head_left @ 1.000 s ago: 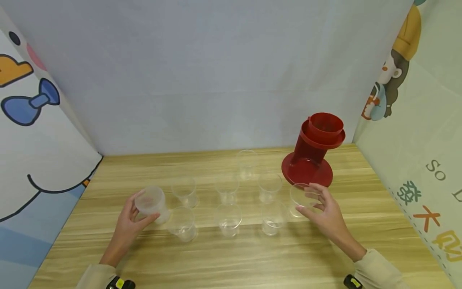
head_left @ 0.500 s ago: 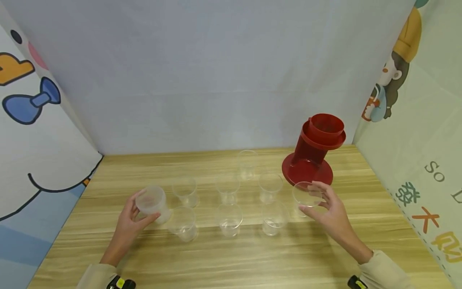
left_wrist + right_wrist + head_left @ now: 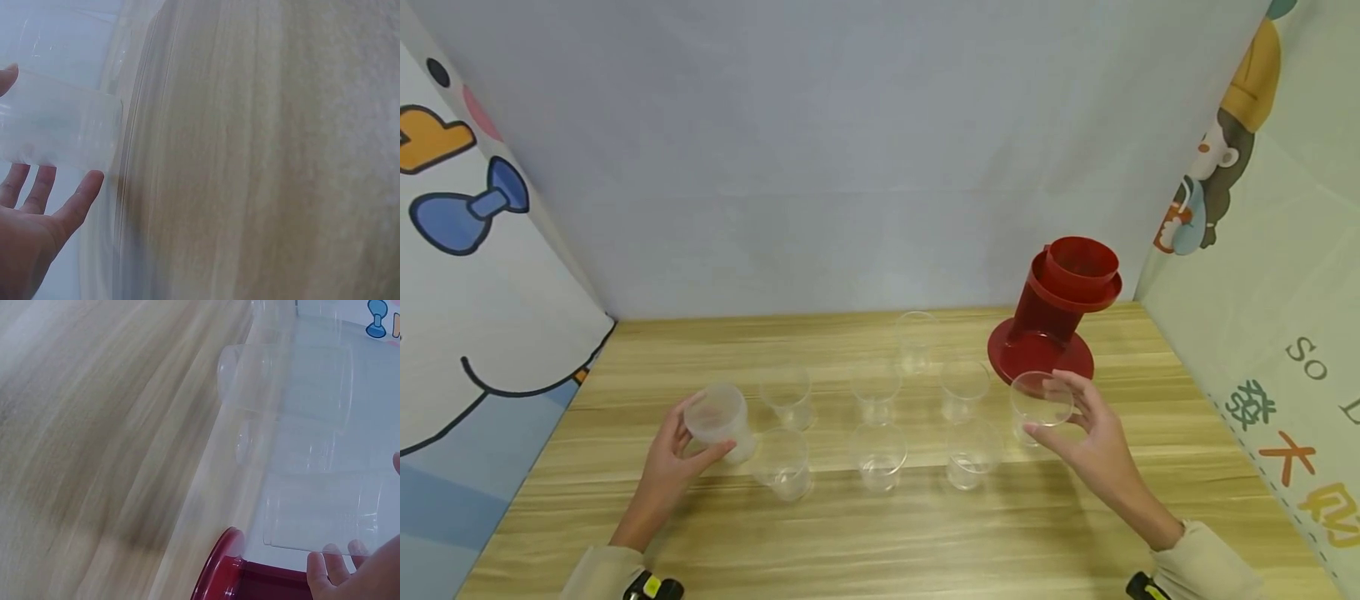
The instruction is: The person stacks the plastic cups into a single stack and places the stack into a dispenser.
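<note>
Your right hand point(image 3: 1093, 437) holds a clear cup point(image 3: 1041, 410) between thumb and fingers, near the rim, at the right end of the table point(image 3: 880, 554) and just in front of the red stand point(image 3: 1048, 333); whether its base touches the wood is hard to tell. Your left hand point(image 3: 676, 457) grips a cloudy cup point(image 3: 718, 415) by its side, left of the other clear cups point(image 3: 878, 462); it may be several nested together. Expect thin plastic by the look of it: very light, smooth enough to slide, springy, and likely to dent or crack under a hard squeeze. Take each cup around the upper wall, just below the rim, with thumb opposite fingers and barely any pressure. The cloudy one probably feels stiffer and a bit heavier, so a fuller wrap suits it.
</note>
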The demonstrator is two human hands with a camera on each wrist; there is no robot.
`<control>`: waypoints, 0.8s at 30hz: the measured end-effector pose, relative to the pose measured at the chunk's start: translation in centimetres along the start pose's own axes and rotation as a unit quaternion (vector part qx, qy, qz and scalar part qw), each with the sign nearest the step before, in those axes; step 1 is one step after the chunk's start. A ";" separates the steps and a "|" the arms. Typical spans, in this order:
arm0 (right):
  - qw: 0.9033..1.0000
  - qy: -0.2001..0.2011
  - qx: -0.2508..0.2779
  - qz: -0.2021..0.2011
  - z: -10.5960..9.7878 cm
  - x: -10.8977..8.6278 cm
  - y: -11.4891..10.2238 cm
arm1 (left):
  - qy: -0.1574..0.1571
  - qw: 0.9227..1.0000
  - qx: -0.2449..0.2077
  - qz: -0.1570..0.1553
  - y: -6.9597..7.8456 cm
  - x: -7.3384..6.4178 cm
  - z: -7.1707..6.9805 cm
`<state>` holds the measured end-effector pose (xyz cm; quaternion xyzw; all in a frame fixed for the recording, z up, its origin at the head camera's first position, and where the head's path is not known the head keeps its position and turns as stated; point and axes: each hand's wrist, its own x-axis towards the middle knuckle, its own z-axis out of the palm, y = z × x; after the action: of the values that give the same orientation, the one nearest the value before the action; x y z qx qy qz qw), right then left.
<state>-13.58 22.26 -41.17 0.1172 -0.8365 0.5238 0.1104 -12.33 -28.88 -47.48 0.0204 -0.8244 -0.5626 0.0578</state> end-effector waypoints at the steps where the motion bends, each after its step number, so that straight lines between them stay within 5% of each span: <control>1: 1.000 0.000 0.000 -0.002 0.0 0.0 -0.1 | 0.001 1.000 0.000 0.001 0.0 0.0 0.0; 24: 0.997 -0.014 0.039 -0.068 -0.1 0.6 -3.5 | -0.001 1.000 -0.007 0.003 -0.4 0.2 0.0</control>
<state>-13.09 20.86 -37.98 0.1854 -0.8070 0.5456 0.1289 -12.50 -29.02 -47.80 0.0170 -0.8209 -0.5678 0.0582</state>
